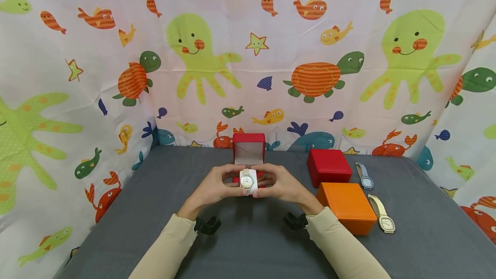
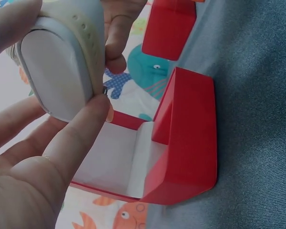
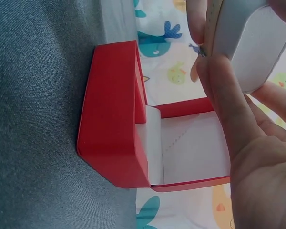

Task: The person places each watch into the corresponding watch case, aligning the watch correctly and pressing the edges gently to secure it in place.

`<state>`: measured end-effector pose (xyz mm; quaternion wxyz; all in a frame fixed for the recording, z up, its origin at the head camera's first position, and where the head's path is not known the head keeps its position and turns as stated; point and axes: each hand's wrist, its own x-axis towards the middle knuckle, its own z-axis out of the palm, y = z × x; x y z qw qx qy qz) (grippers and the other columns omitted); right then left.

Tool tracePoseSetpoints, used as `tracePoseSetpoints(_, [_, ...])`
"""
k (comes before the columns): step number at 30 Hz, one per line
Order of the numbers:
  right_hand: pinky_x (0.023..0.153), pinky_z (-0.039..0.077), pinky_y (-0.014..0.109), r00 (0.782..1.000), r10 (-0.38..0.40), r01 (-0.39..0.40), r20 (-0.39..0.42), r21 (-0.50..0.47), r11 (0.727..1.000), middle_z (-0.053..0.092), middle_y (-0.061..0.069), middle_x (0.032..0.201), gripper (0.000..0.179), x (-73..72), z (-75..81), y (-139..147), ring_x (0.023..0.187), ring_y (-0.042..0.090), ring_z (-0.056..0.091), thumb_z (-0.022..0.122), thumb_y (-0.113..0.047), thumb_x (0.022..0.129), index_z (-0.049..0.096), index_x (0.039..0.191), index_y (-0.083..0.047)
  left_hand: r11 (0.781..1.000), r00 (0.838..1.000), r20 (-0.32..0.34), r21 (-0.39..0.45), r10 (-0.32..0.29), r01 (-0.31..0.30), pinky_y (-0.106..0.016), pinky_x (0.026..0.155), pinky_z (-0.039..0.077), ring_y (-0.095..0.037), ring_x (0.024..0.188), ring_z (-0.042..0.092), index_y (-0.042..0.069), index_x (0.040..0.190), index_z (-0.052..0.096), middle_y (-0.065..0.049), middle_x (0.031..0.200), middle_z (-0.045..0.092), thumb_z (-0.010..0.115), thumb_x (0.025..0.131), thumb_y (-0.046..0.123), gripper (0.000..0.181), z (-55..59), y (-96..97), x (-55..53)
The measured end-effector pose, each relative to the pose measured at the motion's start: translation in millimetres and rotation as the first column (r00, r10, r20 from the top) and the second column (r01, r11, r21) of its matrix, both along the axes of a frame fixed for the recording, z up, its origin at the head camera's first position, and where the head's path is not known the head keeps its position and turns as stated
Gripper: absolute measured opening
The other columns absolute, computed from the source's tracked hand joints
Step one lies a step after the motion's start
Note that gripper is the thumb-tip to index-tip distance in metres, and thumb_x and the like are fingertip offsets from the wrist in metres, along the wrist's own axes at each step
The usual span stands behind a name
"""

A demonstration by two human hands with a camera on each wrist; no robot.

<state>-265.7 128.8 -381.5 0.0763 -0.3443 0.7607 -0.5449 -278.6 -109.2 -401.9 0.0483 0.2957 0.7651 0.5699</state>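
Both hands hold a watch with a pale strap, wrapped round a white watch cushion, above the table. The left hand pinches it from the left between thumb and fingers. From the other side, the right hand grips it the same way. In the left wrist view the cushion's flat white end and the holed strap show. Behind and below the hands stands a red watch box with its lid raised; the right wrist view shows its red base and white-lined lid.
To the right sit a closed red box and, nearer, an orange box. Beside them lie a watch with a light blue strap and a gold-toned watch. A sea-animal cloth hangs behind the grey table.
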Motion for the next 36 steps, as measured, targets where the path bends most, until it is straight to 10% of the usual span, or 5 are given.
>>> tracePoseSetpoints(23, [0.09,0.047,0.055,1.0,-0.029,0.029,-0.011,0.025,0.999,0.055,0.018,0.124,0.063,0.7,-2.4,-4,0.103,0.037,0.06,0.075,-0.006,0.081,0.046,0.137,0.002,0.994,0.996,-0.057,-0.072,0.075,-0.079,-0.052,0.091,0.048,-0.026,0.111,0.052,0.018,0.132,0.056,-0.003,0.129,0.052,0.082,0.076,0.027,0.063,-3.7,6.3,3.6])
tracePoseSetpoints(36, [0.087,0.051,0.045,0.998,-0.048,0.05,-0.032,0.041,0.998,0.058,0.016,0.123,0.064,-17.5,-23.2,-1,0.099,0.032,0.063,0.076,-0.008,0.08,0.047,0.137,-0.004,0.993,0.981,-0.167,-0.052,0.097,-0.107,-0.049,0.093,0.048,-0.024,0.112,0.053,0.007,0.112,0.068,-0.007,0.125,0.057,0.076,0.082,0.01,0.031,7.7,11.7,11.5])
